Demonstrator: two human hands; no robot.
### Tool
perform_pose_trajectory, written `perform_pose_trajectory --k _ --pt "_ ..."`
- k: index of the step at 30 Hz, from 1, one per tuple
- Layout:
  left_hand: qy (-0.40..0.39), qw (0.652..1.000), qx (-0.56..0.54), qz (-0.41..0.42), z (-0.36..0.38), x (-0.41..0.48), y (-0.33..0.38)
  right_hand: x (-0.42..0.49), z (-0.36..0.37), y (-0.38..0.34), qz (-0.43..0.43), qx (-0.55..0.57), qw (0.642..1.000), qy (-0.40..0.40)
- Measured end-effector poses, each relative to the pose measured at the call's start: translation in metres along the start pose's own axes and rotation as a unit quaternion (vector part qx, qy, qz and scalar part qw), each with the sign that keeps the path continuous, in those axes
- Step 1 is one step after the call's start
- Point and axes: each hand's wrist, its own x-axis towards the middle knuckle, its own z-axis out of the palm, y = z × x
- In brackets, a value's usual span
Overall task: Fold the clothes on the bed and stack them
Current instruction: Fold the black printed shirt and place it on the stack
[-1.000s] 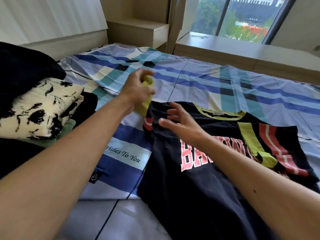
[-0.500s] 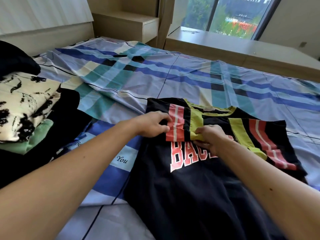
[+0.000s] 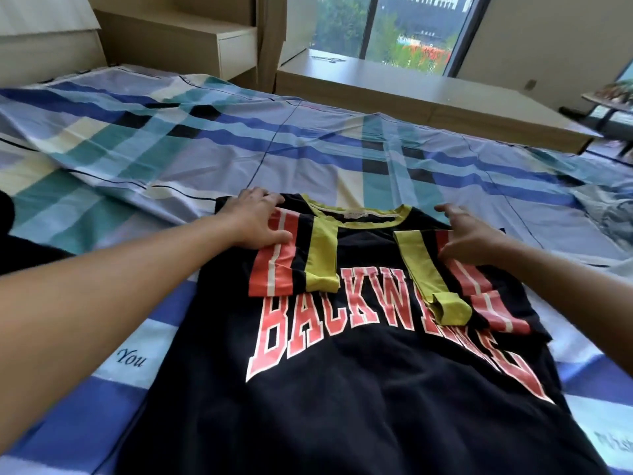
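A black T-shirt (image 3: 342,399) with red block letters and a yellow collar lies face up on the bed (image 3: 308,156). Both striped sleeves, red, white and yellow, are folded in over the chest. My left hand (image 3: 255,219) lies flat with spread fingers on the left shoulder and the folded left sleeve (image 3: 294,258). My right hand (image 3: 472,236) rests on the right shoulder, fingers relaxed, over the folded right sleeve (image 3: 455,289). Neither hand grips the cloth.
The bed wears a blue, teal and cream checked sheet. A dark garment (image 3: 13,248) shows at the left edge. Behind the bed stand a wooden nightstand (image 3: 205,39) and a low window ledge (image 3: 411,87). More bedding is bunched at the far right (image 3: 609,214).
The left sleeve was folded in over the chest. Both hands then moved outward to the shirt's shoulders and flattened. The view turned right, so the folded stack at the left dropped out of sight.
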Motion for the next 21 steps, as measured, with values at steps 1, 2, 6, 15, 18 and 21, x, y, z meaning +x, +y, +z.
perform_pose_trajectory --k 1,2,6,15,18,21 --pt "-0.018 1.0 0.013 -0.001 -0.002 0.011 -0.001 0.008 -0.001 0.009 0.006 -0.021 1.0 -0.019" --pt "-0.047 0.999 0.02 -0.005 -0.005 0.022 -0.001 0.016 -0.001 0.015 0.012 -0.033 0.998 -0.046" --pt "-0.148 0.988 0.029 -0.023 -0.02 0.052 0.008 0.037 -0.006 0.026 0.023 -0.002 0.993 -0.112" --pt "-0.013 0.992 0.124 -0.03 -0.085 0.132 0.056 0.071 -0.075 -0.023 0.023 -0.089 0.993 0.077" --pt "0.05 0.99 0.121 -0.058 -0.093 0.133 0.075 0.079 -0.081 -0.033 0.033 -0.103 0.985 0.134" --pt "0.031 0.992 0.118 -0.031 -0.079 0.096 0.075 0.055 -0.069 -0.015 -0.005 -0.114 0.989 0.095"
